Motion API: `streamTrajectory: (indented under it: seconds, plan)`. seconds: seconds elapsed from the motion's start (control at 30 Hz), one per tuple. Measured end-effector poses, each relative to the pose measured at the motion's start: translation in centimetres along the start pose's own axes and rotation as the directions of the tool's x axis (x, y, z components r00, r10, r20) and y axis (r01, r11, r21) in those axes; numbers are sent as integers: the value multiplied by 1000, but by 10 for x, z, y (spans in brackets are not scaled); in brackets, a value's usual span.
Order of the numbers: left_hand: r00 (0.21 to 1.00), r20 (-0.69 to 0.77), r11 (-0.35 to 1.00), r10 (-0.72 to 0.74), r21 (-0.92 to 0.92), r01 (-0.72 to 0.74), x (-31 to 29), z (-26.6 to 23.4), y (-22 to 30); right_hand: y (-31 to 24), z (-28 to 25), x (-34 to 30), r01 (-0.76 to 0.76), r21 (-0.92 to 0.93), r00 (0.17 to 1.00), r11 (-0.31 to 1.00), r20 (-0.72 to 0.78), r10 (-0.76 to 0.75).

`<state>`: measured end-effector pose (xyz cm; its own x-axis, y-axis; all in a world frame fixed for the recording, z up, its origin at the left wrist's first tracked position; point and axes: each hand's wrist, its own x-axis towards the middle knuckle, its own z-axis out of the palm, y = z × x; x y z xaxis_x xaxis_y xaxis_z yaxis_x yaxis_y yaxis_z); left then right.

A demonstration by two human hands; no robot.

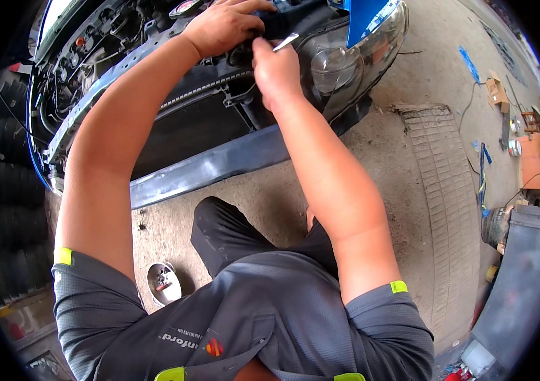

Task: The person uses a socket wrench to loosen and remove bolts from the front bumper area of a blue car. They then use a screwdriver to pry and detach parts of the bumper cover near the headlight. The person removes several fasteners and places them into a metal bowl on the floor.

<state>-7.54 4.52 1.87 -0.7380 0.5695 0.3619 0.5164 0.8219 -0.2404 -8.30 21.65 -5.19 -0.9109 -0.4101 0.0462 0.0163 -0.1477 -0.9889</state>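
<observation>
Both my hands work close together at the front of a car, beside its headlight [340, 66]. My left hand [225, 28] lies over the black trim at the top, fingers reaching to the right, with nothing visible in them. Just below and to its right, my right hand [277, 70] is closed, thumb up. A shiny, pointed metal piece [286, 42] sticks out of that fist; its kind is unclear. The spot between the fingertips is dark and partly hidden. Under my forearms runs the radiator [200, 130], above a grey metal bumper beam [213, 171].
The open engine bay [95, 54] spreads to the left. A blue body panel [368, 22] juts out above the headlight. On the concrete floor stands a metal bowl [164, 283] with small parts. Stacked tyres [3, 178] line the left, and an orange box [535, 162] sits right.
</observation>
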Motion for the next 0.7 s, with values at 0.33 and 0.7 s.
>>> streamTrajectory:
  seconds: [0.33,0.7]
  plan:
    - [996,47,997,-70,-12,71,1,-4,3,5,9,-3,-322,608,947,726,199,253]
    - [995,-5,993,-98,-63,98,-3,3,1,22,11,2,258,-109,962,960,-59,-265]
